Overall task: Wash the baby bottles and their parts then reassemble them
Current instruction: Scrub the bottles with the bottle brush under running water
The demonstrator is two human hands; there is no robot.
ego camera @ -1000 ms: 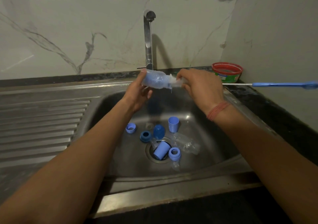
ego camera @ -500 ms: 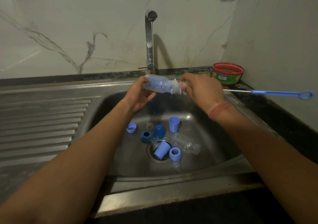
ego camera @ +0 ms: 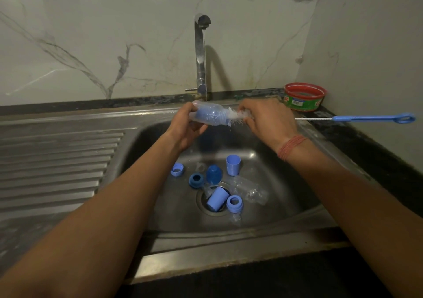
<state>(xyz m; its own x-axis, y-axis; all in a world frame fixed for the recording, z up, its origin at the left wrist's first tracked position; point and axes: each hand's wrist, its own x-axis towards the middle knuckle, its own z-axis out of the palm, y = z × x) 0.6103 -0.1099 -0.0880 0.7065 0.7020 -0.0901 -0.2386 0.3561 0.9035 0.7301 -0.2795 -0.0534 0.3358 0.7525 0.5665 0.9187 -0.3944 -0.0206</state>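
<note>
Clear baby bottle (ego camera: 207, 116) lies sideways at frame centre, gripped in my left hand (ego camera: 185, 126), mouth facing my right hand (ego camera: 265, 119), which pinches the bottle brush (ego camera: 370, 118).

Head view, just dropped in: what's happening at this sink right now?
A person is scrubbing a clear baby bottle over the sink under a thin stream from the tap. The left hand holds the bottle sideways; the right hand grips the bottle brush, bristles in the bottle's mouth. A second clear bottle, blue caps and rings lie around the drain, not yet reassembled.
</note>
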